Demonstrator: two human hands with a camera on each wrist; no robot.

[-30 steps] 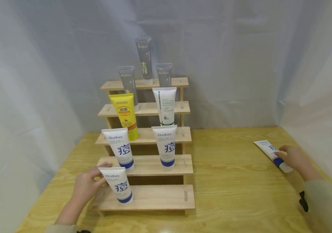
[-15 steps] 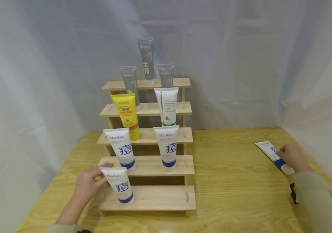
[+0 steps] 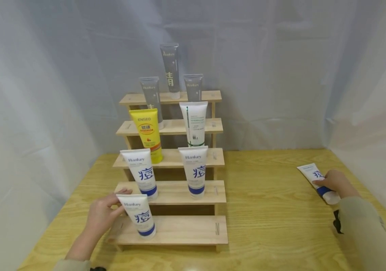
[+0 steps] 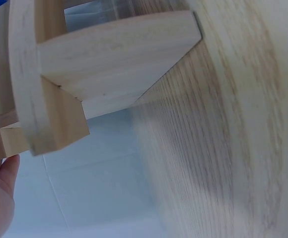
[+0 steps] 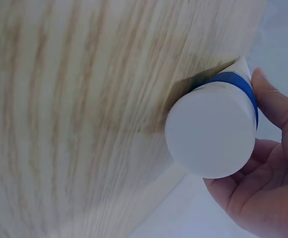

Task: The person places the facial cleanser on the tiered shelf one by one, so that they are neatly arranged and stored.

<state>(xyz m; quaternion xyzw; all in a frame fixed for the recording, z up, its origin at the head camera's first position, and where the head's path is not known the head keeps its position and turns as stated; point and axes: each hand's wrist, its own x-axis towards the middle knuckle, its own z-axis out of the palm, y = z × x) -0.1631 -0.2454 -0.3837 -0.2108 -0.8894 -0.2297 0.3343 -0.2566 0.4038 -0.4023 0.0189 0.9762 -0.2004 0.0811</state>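
My left hand [image 3: 102, 213] grips the left end of the second step of a wooden stepped display stand [image 3: 189, 227]. In the left wrist view its thumb and fingers show at the end of a wooden board [image 4: 27, 89]. A white squeeze tube [image 3: 138, 212] with a blue band stands on the lowest step, partly in front of that hand. Far right, my right hand [image 3: 338, 183] holds a matching white squeeze tube [image 3: 308, 171] low over the table. The right wrist view shows its round white cap [image 5: 211, 131], with thumb and fingers on either side of the tube.
Higher steps carry two more blue-banded white tubes [image 3: 196, 169], a yellow tube [image 3: 147, 131], a green-striped white tube [image 3: 194, 122] and several grey tubes [image 3: 170, 69]. A pale curtain [image 3: 274, 82] encloses the wooden table [image 3: 264, 218] at back and sides.
My right hand has shifted slightly on the tube at the right, its fingers now reaching further across it, and the forearm has swung left. My left hand keeps its place on the stand.
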